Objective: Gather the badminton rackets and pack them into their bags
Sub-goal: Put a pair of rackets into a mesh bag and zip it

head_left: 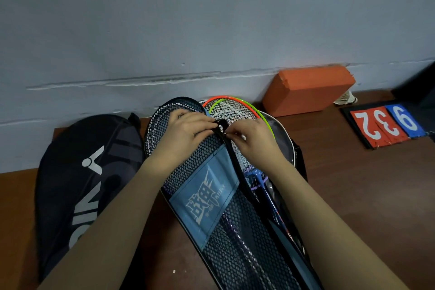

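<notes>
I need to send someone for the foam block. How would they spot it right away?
Follow the grey wall down to the brown floor. The orange block lies against the wall, right of the mesh racket bag. It is the only solid orange brick shape there.

Dim, flat indoor light with soft shadows, mild overall softness, and wide-angle bending toward the edges.

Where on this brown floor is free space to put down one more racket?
Bare floor lies right of the mesh bag, below the orange block and number cards. Crowded: between the black bag and mesh bag.
</notes>
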Action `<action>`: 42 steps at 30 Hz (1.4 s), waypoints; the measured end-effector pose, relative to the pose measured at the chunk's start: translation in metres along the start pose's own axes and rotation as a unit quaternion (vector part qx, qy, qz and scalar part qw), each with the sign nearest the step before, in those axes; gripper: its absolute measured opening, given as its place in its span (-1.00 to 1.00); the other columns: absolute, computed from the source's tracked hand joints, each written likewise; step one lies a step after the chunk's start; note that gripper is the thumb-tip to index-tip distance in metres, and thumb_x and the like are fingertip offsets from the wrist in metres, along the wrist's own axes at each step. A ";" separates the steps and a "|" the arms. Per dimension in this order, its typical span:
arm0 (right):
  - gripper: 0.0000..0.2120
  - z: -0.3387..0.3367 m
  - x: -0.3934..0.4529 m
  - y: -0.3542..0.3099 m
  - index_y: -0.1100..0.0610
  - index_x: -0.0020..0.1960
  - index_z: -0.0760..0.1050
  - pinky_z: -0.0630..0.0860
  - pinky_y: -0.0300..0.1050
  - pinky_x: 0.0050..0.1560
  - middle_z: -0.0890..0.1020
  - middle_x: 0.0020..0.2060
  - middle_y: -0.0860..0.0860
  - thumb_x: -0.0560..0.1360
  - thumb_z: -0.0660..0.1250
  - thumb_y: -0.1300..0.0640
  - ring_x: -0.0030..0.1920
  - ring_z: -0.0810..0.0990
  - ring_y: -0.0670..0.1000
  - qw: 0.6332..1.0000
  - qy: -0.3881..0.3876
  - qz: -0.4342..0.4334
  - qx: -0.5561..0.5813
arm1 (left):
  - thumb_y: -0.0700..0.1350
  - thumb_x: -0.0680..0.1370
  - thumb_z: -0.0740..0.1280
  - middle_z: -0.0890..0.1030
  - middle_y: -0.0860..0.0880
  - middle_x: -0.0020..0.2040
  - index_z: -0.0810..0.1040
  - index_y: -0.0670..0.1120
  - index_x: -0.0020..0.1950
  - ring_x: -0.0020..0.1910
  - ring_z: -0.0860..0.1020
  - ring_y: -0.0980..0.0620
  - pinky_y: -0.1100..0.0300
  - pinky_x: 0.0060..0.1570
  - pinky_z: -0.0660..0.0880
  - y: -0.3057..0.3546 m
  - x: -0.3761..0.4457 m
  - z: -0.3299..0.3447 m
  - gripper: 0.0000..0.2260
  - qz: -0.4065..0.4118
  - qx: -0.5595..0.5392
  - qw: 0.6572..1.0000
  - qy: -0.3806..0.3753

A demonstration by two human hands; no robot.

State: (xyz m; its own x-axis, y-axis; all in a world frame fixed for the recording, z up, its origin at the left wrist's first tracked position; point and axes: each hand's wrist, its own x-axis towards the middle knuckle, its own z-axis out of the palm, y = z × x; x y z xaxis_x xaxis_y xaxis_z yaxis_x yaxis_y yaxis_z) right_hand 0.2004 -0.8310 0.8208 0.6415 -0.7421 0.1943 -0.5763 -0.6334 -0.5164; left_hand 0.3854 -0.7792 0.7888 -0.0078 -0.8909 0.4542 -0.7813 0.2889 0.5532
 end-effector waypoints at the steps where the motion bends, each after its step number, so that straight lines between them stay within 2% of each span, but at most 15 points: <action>1: -0.89 -0.001 -0.004 0.000 0.13 -0.16 0.60 0.42 0.01 -0.10 0.66 -0.26 -0.01 0.44 0.29 0.17 -0.22 0.60 0.08 0.999 0.008 -0.024 -0.047 | -0.01 0.46 0.35 0.65 0.03 0.05 0.64 -0.04 0.04 0.09 0.53 0.11 0.09 0.29 0.16 0.000 -0.001 0.002 -0.79 -0.014 -0.006 1.000 0.003; 4: -0.83 -0.006 -0.021 0.004 0.10 -0.18 0.58 0.25 -0.05 -0.15 0.63 -0.29 -0.04 0.46 0.22 0.10 -0.25 0.58 0.08 0.993 0.012 -0.052 -0.107 | -0.14 0.46 0.38 0.63 -0.01 0.08 0.63 -0.08 0.06 0.10 0.49 0.17 0.04 0.40 0.07 0.003 -0.002 0.009 -0.81 -0.061 -0.034 0.997 0.019; 9: -0.88 -0.015 -0.075 0.018 0.09 -0.15 0.53 0.22 -0.15 -0.19 0.62 -0.24 -0.06 0.48 0.22 0.16 -0.20 0.57 0.02 0.995 -0.079 -0.020 -0.059 | -0.19 0.49 0.36 0.59 -0.05 0.15 0.61 -0.13 0.10 0.15 0.46 0.14 0.07 0.44 -0.04 0.011 -0.006 0.019 -0.81 -0.126 -0.069 0.989 0.040; 11: -0.87 -0.021 -0.099 0.021 0.07 -0.14 0.52 0.26 -0.18 -0.20 0.63 -0.24 -0.08 0.48 0.19 0.13 -0.20 0.57 0.01 0.994 -0.097 -0.010 -0.045 | -0.21 0.51 0.33 0.58 -0.06 0.19 0.60 -0.14 0.11 0.19 0.44 0.12 0.05 0.44 -0.01 0.013 -0.008 0.021 -0.81 -0.146 -0.066 0.986 0.040; 14: -0.91 -0.028 -0.121 0.020 0.10 -0.12 0.56 0.41 -0.05 -0.18 0.64 -0.22 -0.06 0.48 0.27 0.17 -0.20 0.60 0.03 0.997 -0.076 0.006 -0.018 | -0.21 0.54 0.29 0.56 -0.10 0.22 0.60 -0.12 0.15 0.25 0.47 -0.06 -0.06 0.38 0.21 0.021 -0.012 0.021 -0.79 -0.168 -0.010 0.985 0.028; 16: -0.94 -0.027 -0.127 0.017 0.12 -0.11 0.58 0.44 -0.04 -0.15 0.64 -0.20 -0.04 0.48 0.33 0.22 -0.18 0.58 0.01 0.998 -0.055 0.009 0.000 | -0.18 0.55 0.25 0.50 -0.08 0.29 0.55 -0.06 0.23 0.32 0.39 -0.08 0.00 0.35 0.16 0.038 -0.023 0.020 -0.74 -0.146 0.026 0.989 0.007; 19: -0.93 -0.025 -0.127 0.016 0.15 -0.11 0.58 0.41 -0.16 -0.15 0.61 -0.21 -0.01 0.47 0.34 0.28 -0.20 0.51 -0.10 0.997 -0.041 0.016 0.056 | -0.11 0.55 0.21 0.36 0.05 0.39 0.48 0.04 0.29 0.42 0.16 0.08 0.16 0.27 -0.06 0.080 -0.054 0.026 -0.69 -0.045 0.034 0.995 -0.085; 21: -0.93 -0.025 -0.128 0.014 0.17 -0.09 0.57 0.46 -0.12 -0.15 0.60 -0.19 0.01 0.49 0.33 0.28 -0.19 0.52 -0.05 0.995 -0.036 0.023 0.091 | -0.11 0.58 0.21 0.30 0.12 0.42 0.48 0.07 0.29 0.45 0.08 0.10 0.17 0.28 -0.10 0.104 -0.070 0.033 -0.71 -0.027 0.049 0.989 -0.139; 24: -0.94 -0.027 -0.129 0.013 0.18 -0.06 0.57 0.51 -0.01 -0.11 0.60 -0.16 0.05 0.50 0.32 0.26 -0.13 0.56 0.04 0.992 -0.037 0.015 0.117 | -0.09 0.58 0.23 0.38 0.12 0.38 0.55 0.07 0.18 0.45 0.16 0.08 0.18 0.26 -0.08 0.118 -0.079 0.039 -0.79 -0.082 0.045 0.989 -0.117; 27: -0.94 -0.028 -0.136 0.012 0.17 -0.07 0.57 0.49 -0.05 -0.10 0.60 -0.17 0.03 0.50 0.32 0.26 -0.14 0.55 0.03 0.989 -0.037 0.007 0.140 | -0.09 0.55 0.29 0.53 0.09 0.19 0.62 0.02 -0.01 0.31 0.36 0.07 0.22 0.16 -0.01 0.120 -0.082 0.041 -0.88 -0.077 0.066 0.993 -0.057; 31: -0.95 -0.035 -0.163 0.018 0.17 -0.09 0.57 0.42 -0.15 -0.19 0.57 -0.23 -0.03 0.50 0.33 0.24 -0.23 0.50 -0.07 0.988 -0.060 0.025 0.138 | -0.10 0.53 0.31 0.53 0.04 0.03 0.63 -0.04 -0.04 0.08 0.47 0.04 0.23 0.09 0.06 0.119 -0.091 0.052 -0.89 -0.123 0.065 0.990 -0.020; 36: -0.89 -0.053 -0.221 0.032 0.10 -0.16 0.59 0.44 -0.35 -0.16 0.62 -0.24 -0.11 0.46 0.37 0.28 -0.20 0.56 -0.18 0.968 -0.098 0.085 0.214 | -0.12 0.52 0.34 0.56 -0.02 0.07 0.65 -0.09 -0.03 0.08 0.48 0.00 0.20 0.16 0.10 0.128 -0.098 0.072 -0.88 -0.199 0.056 0.978 0.037; 39: -0.87 -0.059 -0.247 0.032 0.10 -0.18 0.61 0.46 -0.36 -0.12 0.65 -0.24 -0.09 0.45 0.38 0.30 -0.19 0.59 -0.18 0.952 -0.105 0.117 0.264 | -0.13 0.52 0.33 0.58 -0.05 0.07 0.65 -0.10 0.00 0.10 0.50 -0.06 0.12 0.18 0.13 0.133 -0.105 0.073 -0.87 -0.172 0.107 0.979 0.023; 42: -0.91 -0.057 -0.252 0.027 0.14 -0.16 0.62 0.50 -0.31 -0.10 0.65 -0.22 -0.06 0.45 0.38 0.29 -0.16 0.61 -0.09 0.949 -0.092 0.121 0.275 | -0.14 0.54 0.30 0.55 -0.08 0.19 0.60 -0.08 0.12 0.23 0.44 -0.11 0.02 0.21 0.16 0.144 -0.114 0.070 -0.81 -0.153 0.132 0.979 -0.013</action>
State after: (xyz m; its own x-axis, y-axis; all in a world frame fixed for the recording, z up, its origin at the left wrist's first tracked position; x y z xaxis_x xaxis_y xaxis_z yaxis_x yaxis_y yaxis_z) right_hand -0.0059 -0.6734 0.8050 0.6315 -0.7677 -0.1085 -0.3990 -0.2018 -0.8945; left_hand 0.2302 -0.6604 0.7683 0.2391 -0.9312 0.2752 -0.8836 -0.0911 0.4594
